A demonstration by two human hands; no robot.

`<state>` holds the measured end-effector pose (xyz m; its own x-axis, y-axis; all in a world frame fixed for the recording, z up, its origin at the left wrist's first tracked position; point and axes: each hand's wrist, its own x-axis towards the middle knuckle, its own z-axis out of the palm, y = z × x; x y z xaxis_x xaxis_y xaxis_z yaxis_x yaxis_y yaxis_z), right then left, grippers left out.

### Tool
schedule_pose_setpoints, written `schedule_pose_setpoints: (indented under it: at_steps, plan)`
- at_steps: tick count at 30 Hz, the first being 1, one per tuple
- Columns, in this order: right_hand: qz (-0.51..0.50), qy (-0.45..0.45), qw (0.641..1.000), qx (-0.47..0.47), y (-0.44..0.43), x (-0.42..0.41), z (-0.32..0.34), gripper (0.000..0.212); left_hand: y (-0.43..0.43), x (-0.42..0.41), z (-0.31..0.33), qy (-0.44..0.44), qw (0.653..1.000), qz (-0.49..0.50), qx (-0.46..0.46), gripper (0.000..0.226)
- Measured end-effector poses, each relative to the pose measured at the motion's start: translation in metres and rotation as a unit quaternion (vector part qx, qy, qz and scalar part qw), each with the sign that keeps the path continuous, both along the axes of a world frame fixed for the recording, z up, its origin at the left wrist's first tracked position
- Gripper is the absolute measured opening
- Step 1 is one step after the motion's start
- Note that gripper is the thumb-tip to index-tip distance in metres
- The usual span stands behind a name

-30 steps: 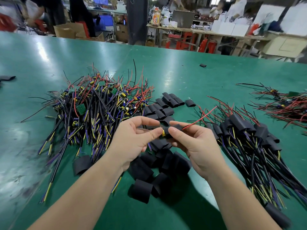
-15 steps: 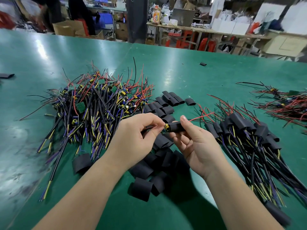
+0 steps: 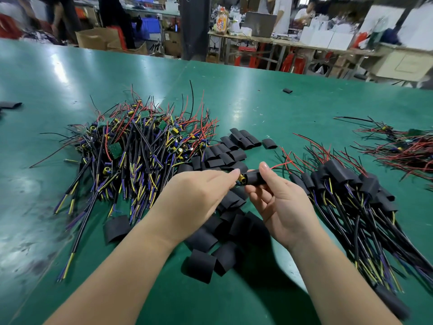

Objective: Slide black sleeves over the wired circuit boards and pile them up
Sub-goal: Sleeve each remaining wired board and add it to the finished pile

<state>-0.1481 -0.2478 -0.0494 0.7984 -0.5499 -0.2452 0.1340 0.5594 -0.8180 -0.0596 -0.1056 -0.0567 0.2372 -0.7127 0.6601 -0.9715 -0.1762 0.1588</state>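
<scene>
Above the green table (image 3: 269,106), my right hand (image 3: 278,202) pinches a black sleeve (image 3: 255,178) between thumb and fingers. A wired circuit board (image 3: 241,180) sits partly inside it, its yellow end showing at the sleeve's left mouth, and red wires trail out to the right. My left hand (image 3: 196,200) pinches that exposed board end with its fingertips. Loose black sleeves (image 3: 225,228) lie scattered under and in front of my hands. A heap of bare wired boards (image 3: 136,146) lies to the left. The sleeved pile (image 3: 351,191) lies to the right.
A smaller tangle of red-wired boards (image 3: 403,146) lies at the far right. Stray sleeves lie far back (image 3: 287,91) and at the left edge (image 3: 10,105). People, cardboard boxes and workbenches stand beyond the table's far edge.
The sleeve has slid further left over the board, leaving only its yellow end exposed. My right hand turned palm up and both hands rose slightly.
</scene>
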Motion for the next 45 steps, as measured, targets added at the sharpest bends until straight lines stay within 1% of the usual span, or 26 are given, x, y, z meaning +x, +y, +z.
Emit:
schedule_pose_setpoints:
  at_steps: [2,4,8,12,16,21,22,25,26,27,30,33,38,43,45]
  plan:
    - [-0.002,-0.005,1.000,0.001,-0.0001,0.0003,0.0013,0.019,-0.0014,-0.0030,0.0008,0.014,1.000,0.003,-0.028,0.026]
    - [0.001,-0.010,1.000,-0.003,0.0000,0.0007,0.0019,0.020,-0.0023,-0.0047,0.0028,0.016,0.999,0.003,-0.041,0.024]
    - [0.005,-0.011,1.000,-0.009,0.0006,0.0005,0.0030,0.022,-0.0016,-0.0066,0.0054,-0.014,0.999,-0.003,-0.031,0.022]
    - [0.003,-0.010,1.000,-0.015,0.0003,-0.0001,0.0031,0.022,-0.0020,-0.0083,0.0080,-0.016,1.000,-0.009,-0.012,0.024]
    - [0.011,-0.004,1.000,-0.022,-0.0010,-0.0007,0.0006,0.023,-0.0015,-0.0068,0.0079,0.013,1.000,-0.022,-0.001,0.024]
    - [0.031,-0.009,0.998,-0.054,0.0004,-0.0002,-0.0035,0.021,-0.0022,-0.0044,0.0041,0.050,0.998,-0.025,-0.026,0.018]
    - [0.034,-0.010,0.998,-0.058,0.0018,0.0003,-0.0040,0.023,-0.0024,-0.0040,0.0032,0.056,0.998,-0.026,-0.033,0.016]
    - [0.035,0.000,0.997,-0.071,0.0044,0.0008,-0.0045,0.047,-0.0024,-0.0030,0.0014,0.073,0.996,-0.028,-0.036,0.016]
    - [0.032,0.003,0.997,-0.074,0.0038,0.0005,-0.0043,0.050,-0.0026,-0.0025,0.0014,0.078,0.996,-0.030,-0.034,0.017]
    - [0.031,0.004,0.997,-0.076,0.0027,-0.0002,-0.0039,0.048,-0.0028,-0.0022,0.0015,0.084,0.995,-0.032,-0.032,0.017]
    - [0.031,-0.002,0.997,-0.069,0.0001,-0.0015,-0.0020,0.031,-0.0037,-0.0020,0.0032,0.103,0.993,-0.043,-0.027,0.018]
    - [0.027,-0.009,0.997,-0.076,0.0004,-0.0018,-0.0013,0.035,-0.0032,-0.0014,0.0044,0.108,0.993,-0.052,-0.021,0.019]
    - [0.015,-0.007,0.996,-0.083,0.0008,-0.0025,-0.0018,0.031,-0.0020,-0.0021,0.0060,0.110,0.992,-0.061,-0.018,0.022]
    - [0.012,0.004,0.998,-0.062,0.0012,-0.0018,-0.0033,0.032,-0.0031,-0.0030,0.0064,0.109,0.992,-0.061,-0.014,0.024]
    - [0.009,0.004,0.998,-0.068,0.0015,-0.0015,-0.0040,0.035,-0.0031,-0.0040,0.0066,0.104,0.993,-0.057,-0.011,0.024]
